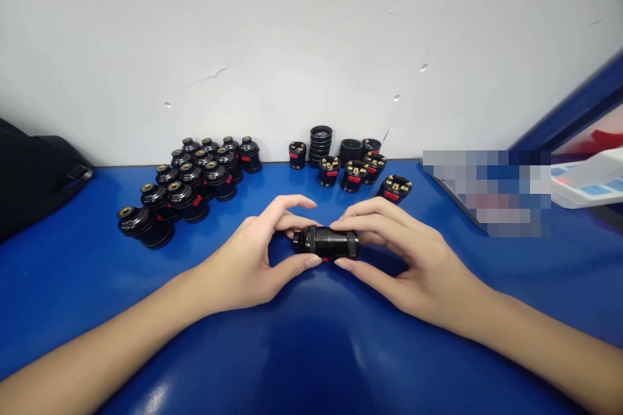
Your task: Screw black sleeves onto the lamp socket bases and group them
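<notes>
A black lamp holder [335, 243] lies on its side between my hands, with its narrow capped end to the left and a bit of red on its lower edge. My left hand [265, 249] grips the capped end between thumb and fingers. On the wider right end, my right hand [406, 243] has its thumb below and fingers above. Behind my left hand stand several assembled black lamp holders [195, 185] in rows, with brass-coloured tops. Beyond my right hand are several open socket bodies [354, 176] with red tabs and brass contacts.
A ribbed black sleeve [320, 146] and a shorter black ring [350, 152] stand by the white wall [292, 45]. Dark fabric [39, 175] lies at the left edge of the blue table [311, 363]. To the right are a blurred-out flat item [457, 198] and a white tray [591, 178].
</notes>
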### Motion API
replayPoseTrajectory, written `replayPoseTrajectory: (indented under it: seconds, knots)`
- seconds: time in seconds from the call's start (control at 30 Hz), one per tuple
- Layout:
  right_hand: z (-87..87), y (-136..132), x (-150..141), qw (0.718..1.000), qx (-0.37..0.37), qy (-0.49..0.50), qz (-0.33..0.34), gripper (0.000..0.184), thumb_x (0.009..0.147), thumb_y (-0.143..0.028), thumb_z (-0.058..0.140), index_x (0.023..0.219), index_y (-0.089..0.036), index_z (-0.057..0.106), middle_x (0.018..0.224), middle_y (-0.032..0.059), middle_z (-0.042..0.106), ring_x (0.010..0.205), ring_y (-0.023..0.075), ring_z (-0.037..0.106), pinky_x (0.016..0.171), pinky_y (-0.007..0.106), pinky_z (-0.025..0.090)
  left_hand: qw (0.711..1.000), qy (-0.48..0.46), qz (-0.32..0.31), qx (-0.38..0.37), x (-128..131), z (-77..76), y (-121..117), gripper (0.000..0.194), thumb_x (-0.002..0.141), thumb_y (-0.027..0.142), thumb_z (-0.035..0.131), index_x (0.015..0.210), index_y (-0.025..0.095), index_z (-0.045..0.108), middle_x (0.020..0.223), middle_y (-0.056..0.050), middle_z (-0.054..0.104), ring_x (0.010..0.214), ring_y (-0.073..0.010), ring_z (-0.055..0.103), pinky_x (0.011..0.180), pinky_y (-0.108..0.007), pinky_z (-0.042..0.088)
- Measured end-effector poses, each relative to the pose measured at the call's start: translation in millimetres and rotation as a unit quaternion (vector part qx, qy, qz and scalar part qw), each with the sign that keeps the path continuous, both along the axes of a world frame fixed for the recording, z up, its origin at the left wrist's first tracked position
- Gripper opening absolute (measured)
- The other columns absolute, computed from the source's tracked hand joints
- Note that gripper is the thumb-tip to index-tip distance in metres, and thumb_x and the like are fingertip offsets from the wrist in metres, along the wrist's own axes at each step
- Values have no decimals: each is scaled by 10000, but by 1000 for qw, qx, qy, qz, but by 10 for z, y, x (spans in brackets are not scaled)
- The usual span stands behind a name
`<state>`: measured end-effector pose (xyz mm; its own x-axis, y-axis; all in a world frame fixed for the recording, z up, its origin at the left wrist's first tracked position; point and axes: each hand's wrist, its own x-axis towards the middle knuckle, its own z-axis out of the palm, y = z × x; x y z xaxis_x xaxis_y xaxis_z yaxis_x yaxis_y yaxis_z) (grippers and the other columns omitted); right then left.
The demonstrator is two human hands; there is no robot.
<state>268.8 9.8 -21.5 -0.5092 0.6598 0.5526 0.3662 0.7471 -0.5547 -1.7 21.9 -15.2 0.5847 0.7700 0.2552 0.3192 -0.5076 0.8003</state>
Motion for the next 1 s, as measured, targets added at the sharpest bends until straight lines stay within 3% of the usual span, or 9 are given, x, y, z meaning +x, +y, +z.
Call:
replayPoseTrajectory:
  seconds: [0.27,0.37,0.57,0.63,0.83,1.0]
  knots:
    - [-34,23,8,999,2,44,19,336,995,-116,790,1286,-251,690,1209,79,680,1113,217,739,928,314,702,999,26,-5,-46,30,61,16,231,1116,377,601,1298,235,596,1048,20,819,901,-137,697,824,-260,499]
    - [-35,35,-3,999,35,39,15,334,988,-106,803,1271,-250,700,1189,71,704,1113,213,743,969,330,678,997,15,2,-78,46,74,10,235,1139,411,555,1249,222,642,1004,22,813,847,-125,693,755,-245,484]
    - [-14,18,-14,996,74,35,18,340,983,-86,804,1265,-250,713,1188,69,720,1091,198,755,978,327,674,991,-11,1,-130,66,83,-4,359,1151,506,510,1157,205,704,989,1,813,929,-151,744,871,-266,533]
    - [-22,9,-11,998,48,41,19,337,989,-109,807,1275,-257,708,1190,68,719,1096,201,756,962,325,692,991,-14,3,-133,64,75,2,365,1145,514,520,1155,201,708,1000,-6,812,939,-159,743,882,-274,536]
    - [-57,10,-9,988,-122,90,20,324,1014,-268,816,1316,-268,700,1183,57,741,1017,213,822,939,379,746,993,-10,11,-117,60,54,14,329,1134,494,556,1213,200,681,1025,-11,821,920,-153,742,832,-263,528]
    - [-33,-6,-26,981,-176,82,26,285,988,-336,849,1241,-259,744,1177,49,815,991,225,860,928,365,756,993,-20,14,-112,76,58,14,327,1135,486,555,1196,195,691,1024,-33,834,928,-179,772,841,-291,560]
